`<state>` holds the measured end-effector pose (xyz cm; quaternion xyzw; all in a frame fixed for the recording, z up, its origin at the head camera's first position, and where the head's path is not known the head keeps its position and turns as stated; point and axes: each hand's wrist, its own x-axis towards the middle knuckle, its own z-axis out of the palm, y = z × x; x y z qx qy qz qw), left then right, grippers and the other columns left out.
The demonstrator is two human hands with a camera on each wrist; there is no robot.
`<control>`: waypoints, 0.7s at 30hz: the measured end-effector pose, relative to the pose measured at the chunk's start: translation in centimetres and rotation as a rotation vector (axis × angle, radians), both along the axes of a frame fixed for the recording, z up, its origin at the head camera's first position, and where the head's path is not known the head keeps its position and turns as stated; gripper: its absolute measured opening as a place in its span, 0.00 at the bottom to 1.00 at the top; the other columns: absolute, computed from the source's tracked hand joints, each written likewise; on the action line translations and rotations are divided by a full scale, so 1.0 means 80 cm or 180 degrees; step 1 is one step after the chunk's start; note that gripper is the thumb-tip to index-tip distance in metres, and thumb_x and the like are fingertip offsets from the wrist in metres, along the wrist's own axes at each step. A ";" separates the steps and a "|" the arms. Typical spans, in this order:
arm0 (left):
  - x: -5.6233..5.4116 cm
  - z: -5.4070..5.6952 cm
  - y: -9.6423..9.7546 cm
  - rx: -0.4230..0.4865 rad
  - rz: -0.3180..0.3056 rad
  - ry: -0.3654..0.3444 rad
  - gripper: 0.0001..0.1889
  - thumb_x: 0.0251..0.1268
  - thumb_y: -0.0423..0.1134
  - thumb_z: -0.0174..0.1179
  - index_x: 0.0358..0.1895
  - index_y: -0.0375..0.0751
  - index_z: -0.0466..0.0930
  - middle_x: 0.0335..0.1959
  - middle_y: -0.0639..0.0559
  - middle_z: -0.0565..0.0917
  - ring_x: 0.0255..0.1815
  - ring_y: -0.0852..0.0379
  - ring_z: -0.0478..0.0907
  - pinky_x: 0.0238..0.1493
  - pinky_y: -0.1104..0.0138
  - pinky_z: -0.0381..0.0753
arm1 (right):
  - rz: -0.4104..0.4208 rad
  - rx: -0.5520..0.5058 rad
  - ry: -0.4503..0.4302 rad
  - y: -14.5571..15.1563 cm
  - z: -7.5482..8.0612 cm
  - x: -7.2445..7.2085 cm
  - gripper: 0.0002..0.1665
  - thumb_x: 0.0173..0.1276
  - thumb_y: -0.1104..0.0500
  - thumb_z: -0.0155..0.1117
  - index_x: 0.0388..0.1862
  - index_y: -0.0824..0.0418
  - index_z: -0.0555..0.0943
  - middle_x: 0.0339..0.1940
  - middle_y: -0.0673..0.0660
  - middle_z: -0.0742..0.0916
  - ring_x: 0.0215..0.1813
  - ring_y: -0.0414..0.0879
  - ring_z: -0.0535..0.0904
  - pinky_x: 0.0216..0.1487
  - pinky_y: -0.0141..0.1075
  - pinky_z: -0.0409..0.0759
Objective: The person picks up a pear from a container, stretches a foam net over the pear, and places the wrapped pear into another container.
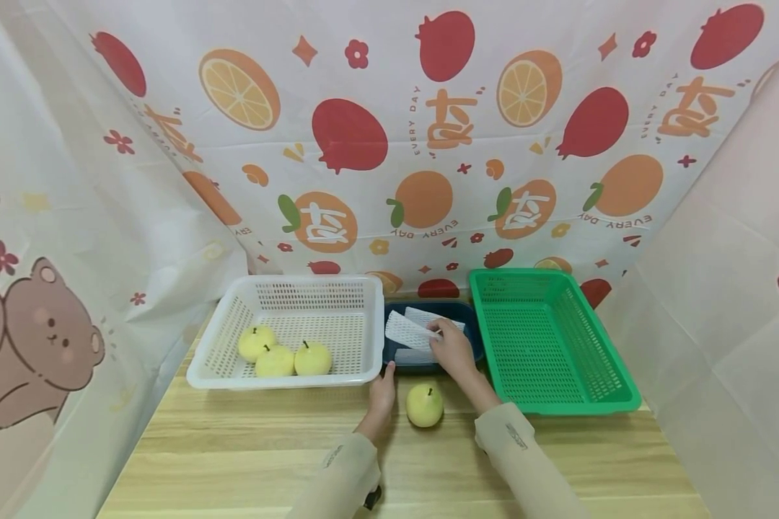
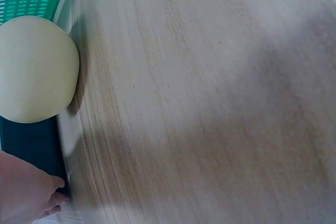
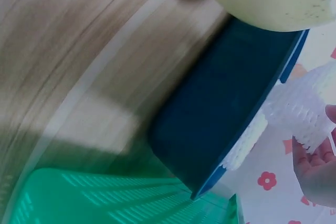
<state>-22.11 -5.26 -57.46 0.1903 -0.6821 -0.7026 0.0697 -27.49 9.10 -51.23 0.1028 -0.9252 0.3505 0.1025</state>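
A dark blue tray (image 1: pixel 465 311) holds several white foam net sleeves. My right hand (image 1: pixel 453 350) pinches one foam net sleeve (image 1: pixel 407 331) over the tray; the right wrist view shows the sleeve (image 3: pixel 302 108) between the thumb and fingers. At the tray's front left corner, my left hand (image 1: pixel 381 395) grips the edge, its fingers curled against the tray wall in the left wrist view. A yellow pear (image 1: pixel 425 405) stands on the table between my forearms, stem up, in front of the tray.
To the left, a white basket (image 1: pixel 285 386) contains three yellow pears (image 1: pixel 313 358). A green basket (image 1: pixel 561 408) stands at the right of the tray. Behind them hangs a fruit-print cloth (image 1: pixel 389 238). The wooden table (image 1: pixel 234 447) extends toward me.
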 end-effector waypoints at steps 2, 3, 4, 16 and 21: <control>0.000 0.001 0.000 0.0001 -0.0017 -0.0015 0.31 0.71 0.38 0.46 0.68 0.23 0.46 0.67 0.27 0.51 0.68 0.36 0.46 0.65 0.50 0.47 | 0.0004 -0.0174 -0.0003 0.003 0.002 0.006 0.08 0.60 0.65 0.60 0.39 0.58 0.79 0.39 0.53 0.81 0.41 0.49 0.77 0.38 0.42 0.77; 0.000 0.001 0.001 0.0002 -0.0015 -0.0021 0.31 0.71 0.38 0.46 0.68 0.23 0.46 0.67 0.27 0.51 0.68 0.36 0.46 0.65 0.50 0.47 | 0.0005 -0.0249 -0.0003 0.004 0.003 0.009 0.08 0.59 0.65 0.61 0.38 0.58 0.78 0.39 0.53 0.82 0.41 0.49 0.77 0.39 0.42 0.77; 0.000 0.001 0.001 0.0007 -0.0010 -0.0019 0.31 0.71 0.38 0.46 0.68 0.23 0.46 0.67 0.27 0.51 0.68 0.37 0.46 0.65 0.50 0.47 | 0.0009 -0.0332 0.0002 0.005 0.004 0.012 0.08 0.59 0.66 0.61 0.38 0.58 0.78 0.39 0.54 0.82 0.42 0.50 0.78 0.40 0.43 0.77; 0.004 0.002 0.006 -0.0063 0.0156 0.0169 0.28 0.69 0.35 0.48 0.66 0.22 0.52 0.64 0.27 0.57 0.66 0.37 0.52 0.65 0.51 0.51 | 0.0085 -0.1055 -0.0050 0.004 0.003 0.041 0.09 0.57 0.68 0.63 0.37 0.60 0.77 0.37 0.55 0.82 0.41 0.50 0.78 0.40 0.43 0.76; 0.018 0.009 0.008 -0.0058 0.0085 -0.0051 0.26 0.69 0.35 0.48 0.63 0.21 0.56 0.61 0.25 0.61 0.62 0.34 0.58 0.62 0.50 0.58 | 0.0098 -0.1248 -0.0024 0.003 0.004 0.053 0.09 0.57 0.68 0.63 0.37 0.61 0.77 0.37 0.56 0.82 0.41 0.51 0.78 0.40 0.43 0.76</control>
